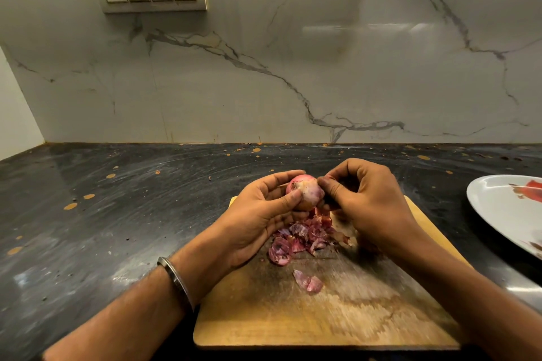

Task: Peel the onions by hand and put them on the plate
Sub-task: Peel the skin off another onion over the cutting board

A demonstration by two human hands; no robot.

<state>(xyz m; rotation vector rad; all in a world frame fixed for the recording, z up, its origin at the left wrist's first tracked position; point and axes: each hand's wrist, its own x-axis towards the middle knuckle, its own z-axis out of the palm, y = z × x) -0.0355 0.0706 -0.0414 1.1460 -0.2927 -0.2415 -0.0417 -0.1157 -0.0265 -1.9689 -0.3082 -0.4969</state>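
Now | left hand [258, 214] gripped red onion [305, 192] | right hand [363, 202] pinched its skin | best pulled downward over cutting board's [293, 316] far edge

Worn wooden cutting board [322, 316], glossy dark stone counter [117, 214], polished marble wall [293, 67], papery onion skins [296, 240].

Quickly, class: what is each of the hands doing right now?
Left hand: holds the partly peeled red onion above the wooden cutting board.
Right hand: fingertips pinch a strip of the onion's papery skin at its side.
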